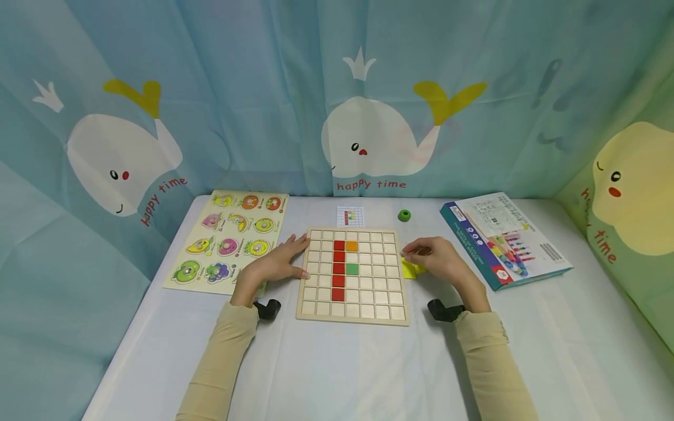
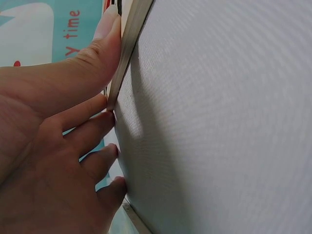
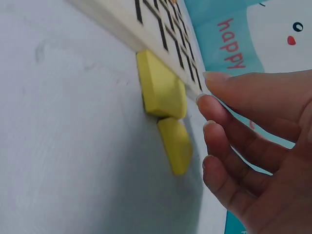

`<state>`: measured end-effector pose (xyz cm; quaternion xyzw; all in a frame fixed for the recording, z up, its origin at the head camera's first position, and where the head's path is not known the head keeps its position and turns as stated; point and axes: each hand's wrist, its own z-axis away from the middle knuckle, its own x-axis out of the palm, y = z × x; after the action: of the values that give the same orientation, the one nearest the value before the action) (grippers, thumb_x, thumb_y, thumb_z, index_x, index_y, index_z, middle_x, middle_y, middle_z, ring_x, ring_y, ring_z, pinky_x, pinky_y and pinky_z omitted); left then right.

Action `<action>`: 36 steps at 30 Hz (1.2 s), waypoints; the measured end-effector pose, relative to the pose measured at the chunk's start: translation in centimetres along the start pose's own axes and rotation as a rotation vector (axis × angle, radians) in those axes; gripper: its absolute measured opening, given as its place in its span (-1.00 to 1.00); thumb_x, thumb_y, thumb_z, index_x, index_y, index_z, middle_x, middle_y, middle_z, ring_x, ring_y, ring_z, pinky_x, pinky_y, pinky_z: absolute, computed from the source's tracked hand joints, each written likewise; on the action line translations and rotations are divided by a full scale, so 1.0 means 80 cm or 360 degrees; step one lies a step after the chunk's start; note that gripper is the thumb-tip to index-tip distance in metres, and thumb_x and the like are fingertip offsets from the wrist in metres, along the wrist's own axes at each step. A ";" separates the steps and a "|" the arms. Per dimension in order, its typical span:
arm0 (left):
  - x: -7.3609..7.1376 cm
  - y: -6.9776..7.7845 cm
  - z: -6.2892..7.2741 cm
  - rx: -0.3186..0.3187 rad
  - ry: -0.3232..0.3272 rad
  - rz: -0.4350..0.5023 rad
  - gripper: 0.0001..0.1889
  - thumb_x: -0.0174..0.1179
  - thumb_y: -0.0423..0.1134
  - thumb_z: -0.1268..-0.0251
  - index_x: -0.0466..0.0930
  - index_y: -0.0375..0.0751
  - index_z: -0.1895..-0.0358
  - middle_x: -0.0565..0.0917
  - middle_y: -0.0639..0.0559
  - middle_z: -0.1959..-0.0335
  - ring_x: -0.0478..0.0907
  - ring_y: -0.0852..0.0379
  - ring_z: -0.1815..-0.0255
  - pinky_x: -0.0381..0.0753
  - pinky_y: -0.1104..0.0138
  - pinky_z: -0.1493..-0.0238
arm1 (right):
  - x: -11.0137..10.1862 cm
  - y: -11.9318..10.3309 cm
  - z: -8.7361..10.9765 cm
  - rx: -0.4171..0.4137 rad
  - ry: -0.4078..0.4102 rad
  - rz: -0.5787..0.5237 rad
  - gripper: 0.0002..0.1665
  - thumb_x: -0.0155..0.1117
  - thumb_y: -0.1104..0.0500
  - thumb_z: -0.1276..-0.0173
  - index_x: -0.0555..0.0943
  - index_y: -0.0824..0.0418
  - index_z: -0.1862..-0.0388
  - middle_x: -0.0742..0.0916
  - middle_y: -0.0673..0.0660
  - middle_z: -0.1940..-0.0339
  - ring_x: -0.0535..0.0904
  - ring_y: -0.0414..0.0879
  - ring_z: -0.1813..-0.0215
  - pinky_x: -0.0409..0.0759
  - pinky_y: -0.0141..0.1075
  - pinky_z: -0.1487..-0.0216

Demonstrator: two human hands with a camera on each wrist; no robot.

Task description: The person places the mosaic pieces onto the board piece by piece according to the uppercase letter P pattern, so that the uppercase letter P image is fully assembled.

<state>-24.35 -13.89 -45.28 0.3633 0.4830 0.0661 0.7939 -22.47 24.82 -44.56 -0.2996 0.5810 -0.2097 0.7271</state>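
A wooden grid board (image 1: 368, 313) lies flat, with a column of red tiles (image 1: 339, 268), an orange tile (image 1: 352, 247) and a green tile (image 1: 352, 269) in its cells. My left hand (image 1: 278, 261) rests at the board's left edge, its thumb on the rim and its fingers spread along the side. Beside the right edge, my right hand (image 1: 437, 257) hovers with loosely bent fingers, thumb tip near index tip and nothing visible between them. Just under it lie two yellow tiles (image 3: 163, 87), the larger one against the board's edge.
Behind the board lies a small pattern card (image 1: 350, 216) showing a coloured grid. A green bead (image 1: 404, 216) sits to the card's right. On the left is a fruit puzzle board (image 1: 231, 225); at the right, a toy box (image 1: 505, 240). A whale-print curtain (image 1: 295, 117) stands behind.
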 end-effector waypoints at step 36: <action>0.001 0.001 0.001 0.0017 0.0014 -0.0023 -0.03 0.41 -0.12 -0.32 0.01 -0.22 -0.67 -0.01 -0.12 -0.71 -0.26 -0.20 -0.73 -0.13 -0.17 -0.66 | 0.003 -0.006 0.001 -0.0079 -0.0076 -0.0066 -0.83 0.35 0.19 -0.44 0.76 0.18 0.06 0.75 0.15 0.15 0.58 0.00 0.15 0.61 -0.27 0.13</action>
<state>-24.24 -13.86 -45.25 0.3635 0.4894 0.0593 0.7904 -22.31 24.31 -44.35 -0.3344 0.5623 -0.2029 0.7285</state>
